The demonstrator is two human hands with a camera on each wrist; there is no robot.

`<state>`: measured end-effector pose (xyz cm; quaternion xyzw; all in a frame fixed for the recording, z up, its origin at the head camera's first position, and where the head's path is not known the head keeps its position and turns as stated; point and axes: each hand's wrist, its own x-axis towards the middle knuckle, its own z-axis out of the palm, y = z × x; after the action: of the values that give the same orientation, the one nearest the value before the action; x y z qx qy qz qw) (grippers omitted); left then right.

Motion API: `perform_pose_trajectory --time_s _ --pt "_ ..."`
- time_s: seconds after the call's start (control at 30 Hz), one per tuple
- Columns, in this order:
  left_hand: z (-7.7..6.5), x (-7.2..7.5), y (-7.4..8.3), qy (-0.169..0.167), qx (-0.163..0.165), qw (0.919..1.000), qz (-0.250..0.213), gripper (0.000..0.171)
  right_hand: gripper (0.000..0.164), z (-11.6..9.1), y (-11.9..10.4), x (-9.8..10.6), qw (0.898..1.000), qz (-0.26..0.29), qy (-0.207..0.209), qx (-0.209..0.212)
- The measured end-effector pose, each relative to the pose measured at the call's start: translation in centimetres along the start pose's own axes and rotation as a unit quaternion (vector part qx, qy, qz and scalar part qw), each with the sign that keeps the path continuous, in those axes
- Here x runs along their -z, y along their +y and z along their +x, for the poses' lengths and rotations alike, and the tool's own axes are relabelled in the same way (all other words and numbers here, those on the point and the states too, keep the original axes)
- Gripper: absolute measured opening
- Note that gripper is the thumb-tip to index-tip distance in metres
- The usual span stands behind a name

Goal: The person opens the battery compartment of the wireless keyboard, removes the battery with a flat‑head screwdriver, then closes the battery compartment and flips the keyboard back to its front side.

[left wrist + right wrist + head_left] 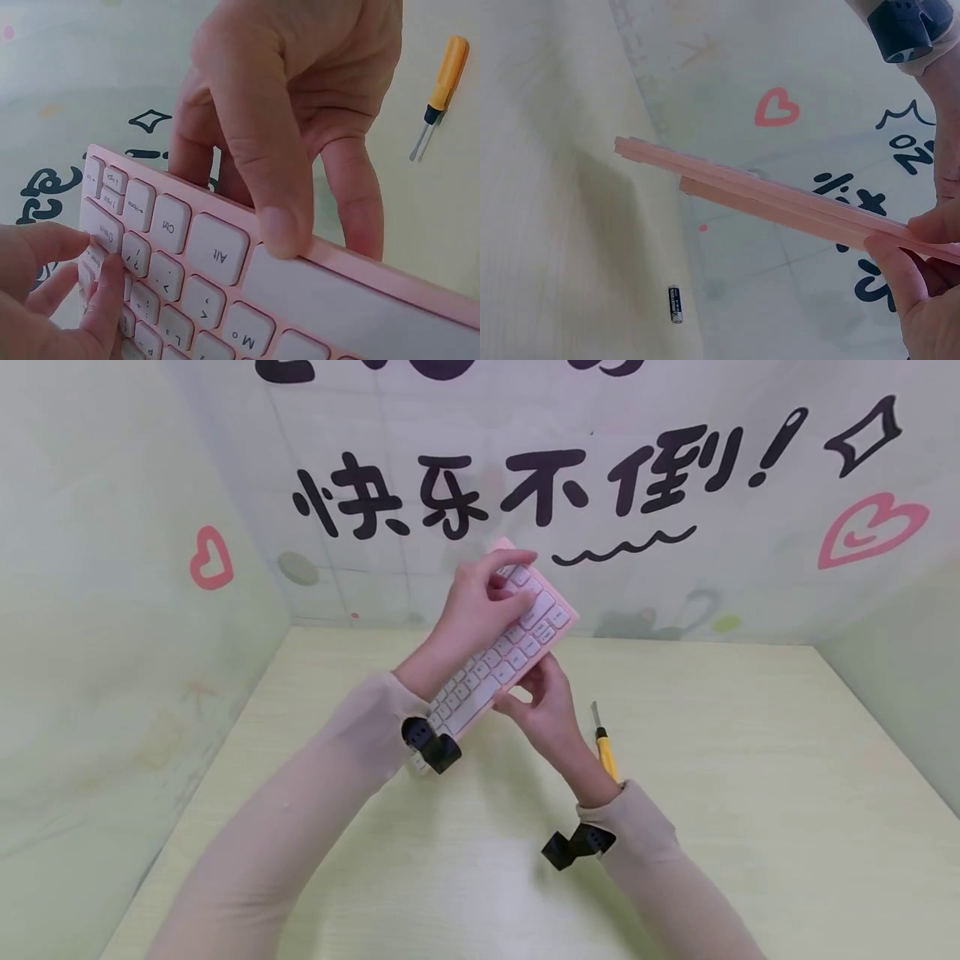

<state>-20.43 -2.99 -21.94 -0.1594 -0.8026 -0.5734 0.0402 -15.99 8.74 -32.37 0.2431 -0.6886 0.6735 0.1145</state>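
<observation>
A pink keyboard (pixel 495 664) with white keys is held up over the table, tilted diagonally in the head view. My right hand (pixel 543 706) grips its near long edge, with the thumb by the long space bar (pixel 360 300) in the left wrist view and fingers behind. Over the other end, my left hand (pixel 483 606) bends its fingers and thumb onto the keys around Shift and Enter (pixel 94 251). In the right wrist view the keyboard shows edge-on, with a raised strip (pixel 772 214) along its underside.
A yellow-handled screwdriver (pixel 606 752) lies on the pale table (pixel 750 793) beside my right forearm. One small dark battery (pixel 676 304) lies near the table's back edge in the right wrist view. Behind stands a printed cloth backdrop (pixel 465 427).
</observation>
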Motion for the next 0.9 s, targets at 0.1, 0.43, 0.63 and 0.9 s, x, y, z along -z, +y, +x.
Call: perform_pose_trajectory --time_s 0.1,0.43,0.63,0.9 --pt "0.1 -0.6 -0.7 0.003 0.009 0.9999 -0.010 0.046 0.059 -0.3 0.6 0.1 1.000 0.014 0.015 -0.007" --pt "-0.2 -1.7 -4.0 0.011 0.067 0.9966 -0.047 0.042 0.056 -1.4 2.0 0.4 0.994 0.070 0.063 -0.058" --pt "-1.2 -1.2 -6.6 0.027 0.097 0.9942 -0.037 0.037 0.054 -1.6 2.3 0.7 0.989 0.089 0.086 -0.083" --pt "-3.0 0.1 -9.6 0.050 0.137 0.9890 -0.026 0.036 0.048 -1.3 2.3 1.3 0.984 0.117 0.101 -0.088"
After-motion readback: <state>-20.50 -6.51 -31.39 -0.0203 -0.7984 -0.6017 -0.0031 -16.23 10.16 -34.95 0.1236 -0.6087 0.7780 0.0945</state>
